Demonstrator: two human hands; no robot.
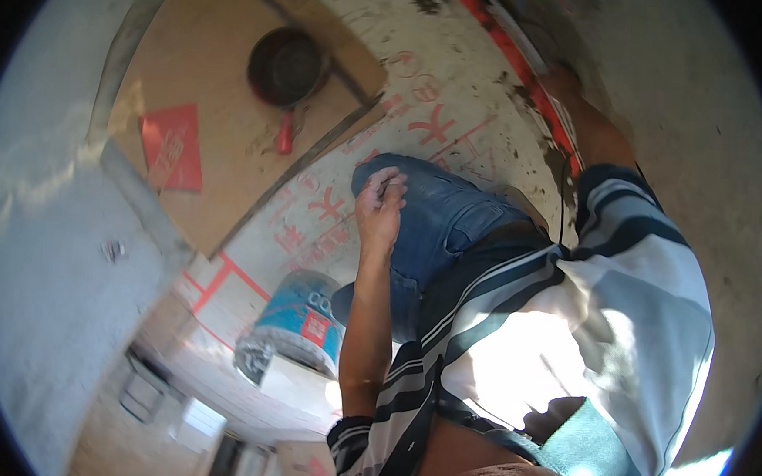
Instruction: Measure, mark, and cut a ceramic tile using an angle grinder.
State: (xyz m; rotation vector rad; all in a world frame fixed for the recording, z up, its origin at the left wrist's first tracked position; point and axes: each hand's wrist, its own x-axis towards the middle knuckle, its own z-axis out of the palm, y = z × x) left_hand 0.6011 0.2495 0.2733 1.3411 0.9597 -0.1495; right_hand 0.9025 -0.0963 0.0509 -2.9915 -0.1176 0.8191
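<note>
My left hand [382,196] rests over the knee of my blue jeans [435,211]. Its fingers are curled in, dusted with pale grey, and I see nothing in them. Stretched out at the upper right, my right hand [563,82] is closed on a long red-and-silver bar [516,61]. That hand is dim and blurred, and part of its fingers is hidden. The bar slants along the edge of a pale floor sheet [331,204] with red print. Dark wet-looking smears lie beside the bar.
At the upper left, a brown board [228,176] carries a dark round pan [287,66] with a red handle and a red sheet [173,147]. A blue-and-white bucket [293,316] stands left of my left forearm. Grey floor [40,243] stretches along the left.
</note>
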